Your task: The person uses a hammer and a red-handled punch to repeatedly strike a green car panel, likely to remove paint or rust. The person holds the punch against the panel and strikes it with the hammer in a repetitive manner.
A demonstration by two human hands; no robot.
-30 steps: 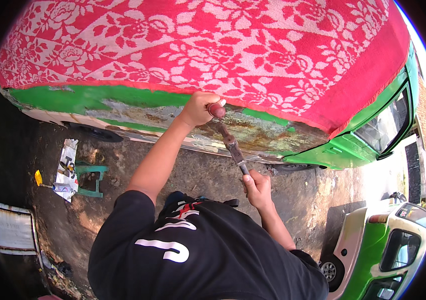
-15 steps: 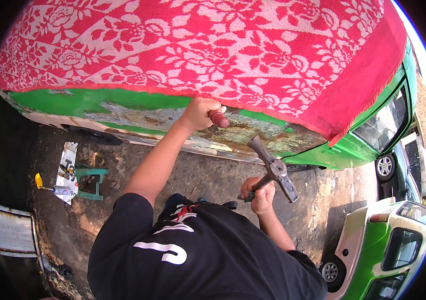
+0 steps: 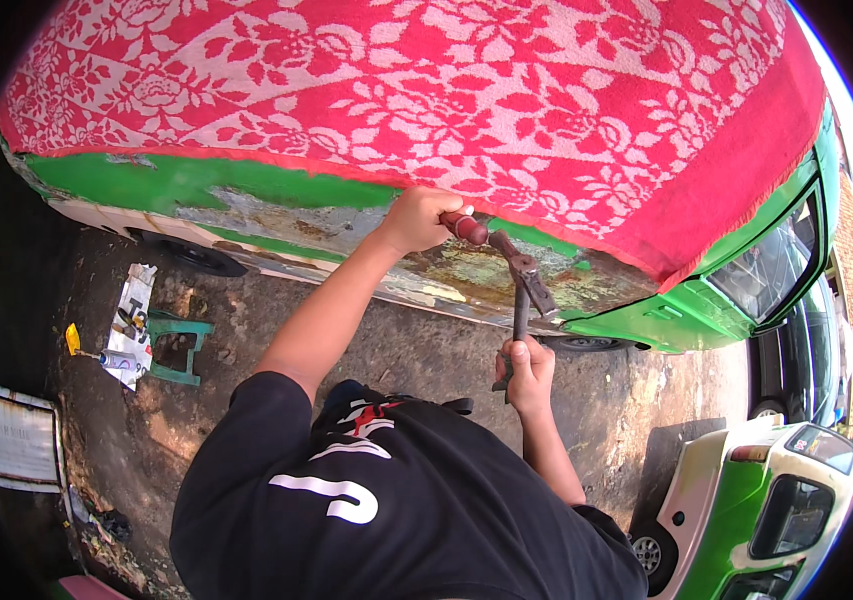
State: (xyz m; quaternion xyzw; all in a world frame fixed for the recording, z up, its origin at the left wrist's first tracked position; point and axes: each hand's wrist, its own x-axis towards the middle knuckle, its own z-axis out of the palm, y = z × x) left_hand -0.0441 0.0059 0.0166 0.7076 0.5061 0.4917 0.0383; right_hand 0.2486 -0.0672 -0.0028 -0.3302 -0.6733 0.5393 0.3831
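My left hand is closed around a tool with a rounded reddish-brown handle; its working end is hidden, so its kind cannot be told. The handle's butt points toward the right, at the scraped side of a green vehicle. In my right hand is a hammer, gripped by its dark shaft. Its metal head is up against or very close to the butt of the reddish handle. Paint is worn off the panel around both tools, leaving grey and rusty patches.
A red and pink floral cloth drapes over the vehicle above my hands. On the ground at left stand a small green stool, a printed sheet and a spray can. Another green and white vehicle is parked at lower right.
My right hand has swung the hammer up and left, bringing its head to the reddish handle. My left hand, with the tool, has shifted slightly right in the picture.
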